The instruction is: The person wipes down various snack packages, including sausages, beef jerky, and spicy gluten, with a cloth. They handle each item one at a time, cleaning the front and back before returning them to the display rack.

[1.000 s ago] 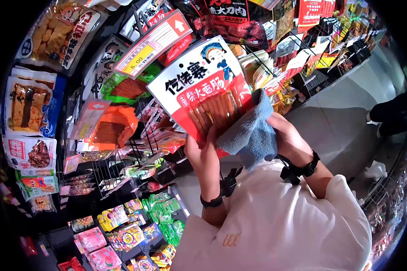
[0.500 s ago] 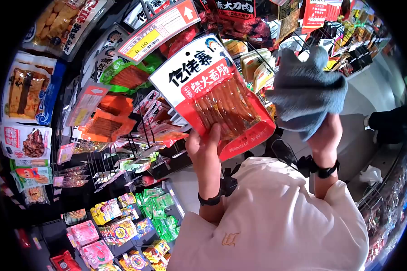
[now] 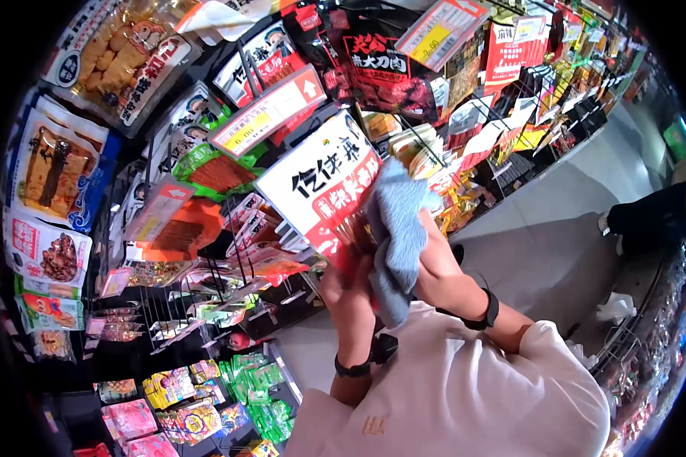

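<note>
Grey cloth [image 3: 398, 228] partly covers the packet [image 3: 324, 179] near a price tag [image 3: 270, 111]

red-and-white packet [image 3: 322, 186] blurred, partly behind grey cloth [image 3: 399, 232], right hand [image 3: 437, 264] partly covered

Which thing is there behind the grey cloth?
A red and white packet, partly visible to the left of the grey cloth; the packet's covered right part cannot be seen.
</note>
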`<action>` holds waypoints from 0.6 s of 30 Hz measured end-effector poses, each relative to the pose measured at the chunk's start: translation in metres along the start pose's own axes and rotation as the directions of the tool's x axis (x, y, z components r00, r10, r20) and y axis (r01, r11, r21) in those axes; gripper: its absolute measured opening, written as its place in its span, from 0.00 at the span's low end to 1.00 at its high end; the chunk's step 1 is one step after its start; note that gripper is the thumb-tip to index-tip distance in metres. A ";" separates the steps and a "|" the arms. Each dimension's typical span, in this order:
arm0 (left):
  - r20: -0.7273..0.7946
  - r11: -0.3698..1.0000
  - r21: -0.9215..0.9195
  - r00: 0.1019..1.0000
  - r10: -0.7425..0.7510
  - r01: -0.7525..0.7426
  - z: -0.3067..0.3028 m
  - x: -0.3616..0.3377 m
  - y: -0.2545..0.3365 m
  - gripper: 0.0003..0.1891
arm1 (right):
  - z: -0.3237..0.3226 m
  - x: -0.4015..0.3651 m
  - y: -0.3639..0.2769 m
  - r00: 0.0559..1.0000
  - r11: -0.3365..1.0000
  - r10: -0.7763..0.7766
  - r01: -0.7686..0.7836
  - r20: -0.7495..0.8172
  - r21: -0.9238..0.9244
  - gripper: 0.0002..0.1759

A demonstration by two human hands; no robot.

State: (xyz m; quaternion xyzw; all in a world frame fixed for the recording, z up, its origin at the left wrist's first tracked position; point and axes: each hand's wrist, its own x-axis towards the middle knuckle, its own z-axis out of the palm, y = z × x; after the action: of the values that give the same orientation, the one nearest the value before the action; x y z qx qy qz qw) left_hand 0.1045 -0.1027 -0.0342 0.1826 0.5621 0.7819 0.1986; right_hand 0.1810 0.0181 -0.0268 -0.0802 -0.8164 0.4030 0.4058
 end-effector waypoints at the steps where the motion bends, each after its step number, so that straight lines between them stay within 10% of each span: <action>1: 0.063 0.994 0.053 0.993 -0.096 0.093 -0.005 -0.003 0.002 0.17 | 0.004 0.006 -0.006 0.993 0.985 0.105 -0.098 -0.045 0.145 0.18; 5: 0.125 0.984 -0.180 0.992 0.009 0.014 -0.020 -0.010 -0.025 0.25 | 0.022 -0.011 -0.018 0.969 0.979 -0.200 0.202 0.146 0.003 0.21; 6: 0.296 0.855 0.362 0.915 0.273 -0.372 -0.054 -0.001 -0.073 0.26 | 0.028 -0.017 -0.019 0.957 0.987 -0.160 0.157 0.243 0.032 0.21; 7: 0.375 0.966 -0.254 0.915 0.147 -0.051 -0.060 0.008 -0.081 0.25 | 0.031 -0.016 -0.019 0.958 0.981 -0.191 0.184 0.214 0.056 0.21; 8: 0.507 0.612 -0.706 0.858 0.086 0.356 -0.063 0.015 -0.082 0.24 | 0.033 -0.017 -0.019 0.958 0.975 -0.218 0.207 0.184 0.080 0.21; 11: 0.012 0.995 -0.097 0.999 0.031 -0.030 -0.019 0.000 -0.011 0.20 | 0.028 -0.013 0.002 0.968 0.987 -0.153 0.161 0.201 -0.023 0.21; 15: 0.134 0.990 -0.129 0.988 0.079 -0.061 -0.025 -0.007 -0.016 0.23 | 0.013 -0.002 0.017 0.934 0.911 0.221 -0.300 0.281 0.284 0.20; 18: 0.059 0.998 -0.063 0.998 0.007 -0.003 -0.031 0.001 -0.026 0.24 | 0.020 -0.010 0.006 0.984 0.996 -0.080 0.083 0.159 -0.015 0.21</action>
State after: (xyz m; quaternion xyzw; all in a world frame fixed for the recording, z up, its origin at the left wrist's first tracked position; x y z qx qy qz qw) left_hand 0.0907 -0.1196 -0.0680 0.2008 0.5304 0.7940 0.2190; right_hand 0.1721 0.0057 -0.0442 -0.0187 -0.8531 0.3821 0.3548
